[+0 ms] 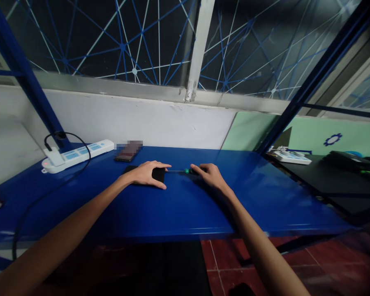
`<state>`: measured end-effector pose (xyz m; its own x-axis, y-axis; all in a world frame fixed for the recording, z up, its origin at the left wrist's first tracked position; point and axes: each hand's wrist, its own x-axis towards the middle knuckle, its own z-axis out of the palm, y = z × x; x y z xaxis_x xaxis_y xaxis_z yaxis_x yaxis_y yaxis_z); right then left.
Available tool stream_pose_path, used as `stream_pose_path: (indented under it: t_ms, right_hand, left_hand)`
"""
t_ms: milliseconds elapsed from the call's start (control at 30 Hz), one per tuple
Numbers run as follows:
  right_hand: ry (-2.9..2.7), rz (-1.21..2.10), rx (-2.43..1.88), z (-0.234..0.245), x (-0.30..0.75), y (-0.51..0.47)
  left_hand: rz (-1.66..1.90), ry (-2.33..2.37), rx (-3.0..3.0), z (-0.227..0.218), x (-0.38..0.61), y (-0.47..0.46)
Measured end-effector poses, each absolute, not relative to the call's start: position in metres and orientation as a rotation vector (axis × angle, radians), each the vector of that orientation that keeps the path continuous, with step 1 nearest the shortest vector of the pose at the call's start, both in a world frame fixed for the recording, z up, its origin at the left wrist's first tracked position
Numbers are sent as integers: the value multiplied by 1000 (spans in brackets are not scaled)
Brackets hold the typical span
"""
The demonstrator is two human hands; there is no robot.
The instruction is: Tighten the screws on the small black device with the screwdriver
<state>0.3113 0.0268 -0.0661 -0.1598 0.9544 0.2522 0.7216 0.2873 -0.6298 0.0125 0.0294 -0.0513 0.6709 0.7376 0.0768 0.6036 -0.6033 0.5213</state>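
Blue tabletop (179, 205) carries all. Black phone (158, 174) lies flat at middle, my left hand (146, 173) pressed on it, fingers spread over top. Probably light, stiff, smooth back slippery, glass fragile; better hold by long edges. Thin screwdriver (185, 171) just right of phone, tip toward it; my right hand (210, 174) pinches handle, fingers closed on it.

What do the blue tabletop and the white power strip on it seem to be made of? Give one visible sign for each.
Blue tabletop: probably painted metal or laminate; its glossy surface mirrors the light. Power strip: likely moulded plastic, with a smooth white casing and pale blue socket panels.
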Motion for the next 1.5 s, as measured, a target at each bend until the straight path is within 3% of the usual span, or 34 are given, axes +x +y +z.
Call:
stream_pose_path:
  t_ms: [133,367,633,933,1167,1500]
  right_hand:
    - [-1955,514,-1465,-65,308,24]
    - [-1917,841,-1324,-64,312,25]
    - [-1954,603,-1438,-60,310,22]
    - [-1953,829,-1343,-67,315,27]
    - [-2039,534,-1451,-63,313,25]
    - [-2030,607,-1411,-73,319,31]
  left_hand:
    - [382,1048,2427,-52,12,29]
    - [356,1075,2427,-50,13,28]
    - [368,1063,2418,-49,13,28]
    - [319,1100,2422,-50,13,28]
    - [340,1083,2426,-49,14,26]
    - [381,1071,2437,-51,13,28]
